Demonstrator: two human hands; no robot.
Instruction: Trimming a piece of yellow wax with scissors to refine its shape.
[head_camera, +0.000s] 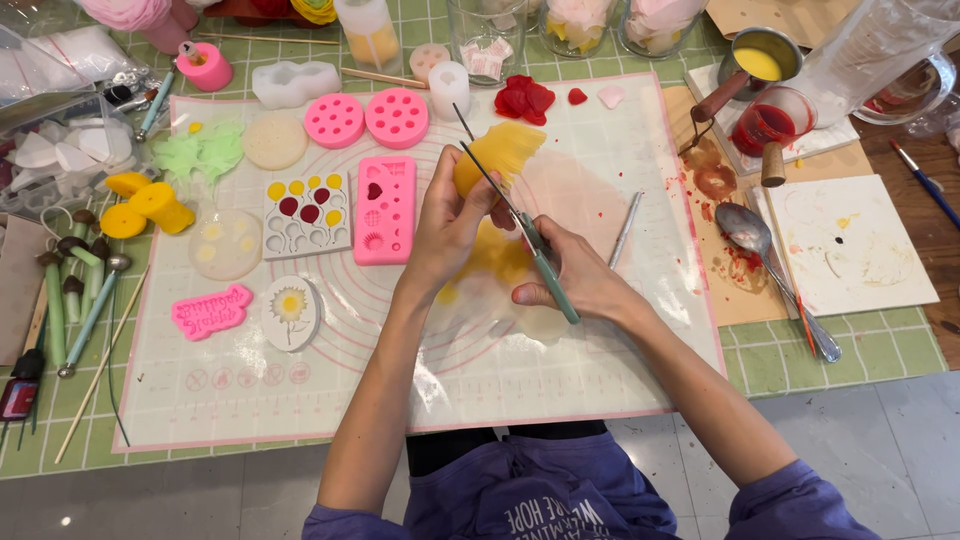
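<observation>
Person, seen from above: two bare forearms end in the left hand (447, 222) and right hand (578, 280), ungloved, with no rings or watch visible. Short purple fabric sleeves cover the upper arms. The purple garment's chest carries pale printed lettering, above a dark band at the waist.

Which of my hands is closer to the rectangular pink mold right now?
Left. Your left hand, holding the yellow wax piece, is just right of the rectangular pink mold. Your right hand, gripping the green-handled tool, sits farther right, beyond the left.
</observation>
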